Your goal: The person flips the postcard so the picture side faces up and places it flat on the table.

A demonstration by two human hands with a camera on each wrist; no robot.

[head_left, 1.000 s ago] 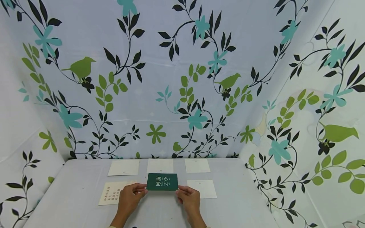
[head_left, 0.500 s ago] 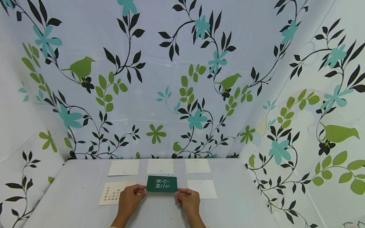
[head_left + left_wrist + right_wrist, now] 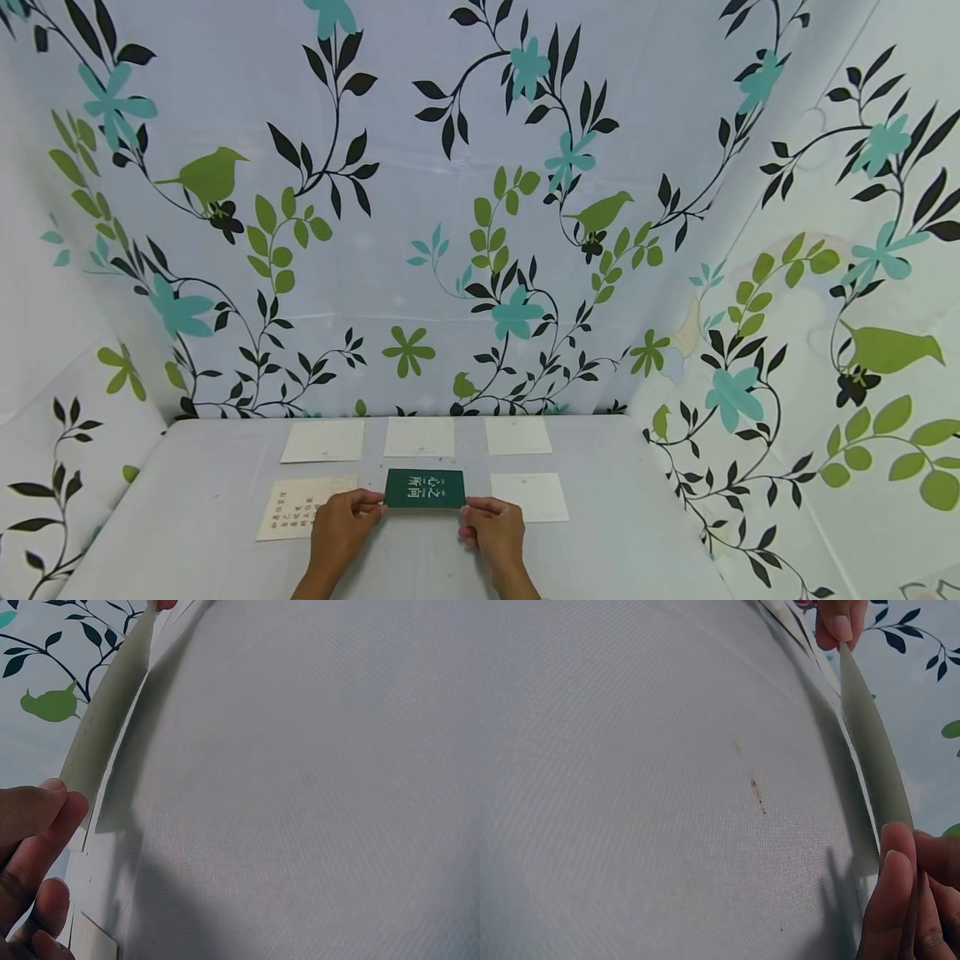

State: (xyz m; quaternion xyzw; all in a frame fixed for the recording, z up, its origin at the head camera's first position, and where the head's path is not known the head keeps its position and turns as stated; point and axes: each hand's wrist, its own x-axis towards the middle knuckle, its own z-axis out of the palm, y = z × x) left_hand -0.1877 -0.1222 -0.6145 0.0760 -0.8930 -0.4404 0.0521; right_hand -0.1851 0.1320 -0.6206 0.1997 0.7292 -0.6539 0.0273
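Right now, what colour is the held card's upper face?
The card is dark green with pale characters; best view: head.

Setting: screened-in workspace; I can't tell home from studio.
Backdrop: bird-and-leaf print, behind the desk.
Side panel: matching print, right of the desk.

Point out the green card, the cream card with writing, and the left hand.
Green card (image 3: 425,488): head view, middle of its lettered face.
Cream card (image 3: 293,508): head view, its written side.
Left hand (image 3: 338,527): head view, its back.
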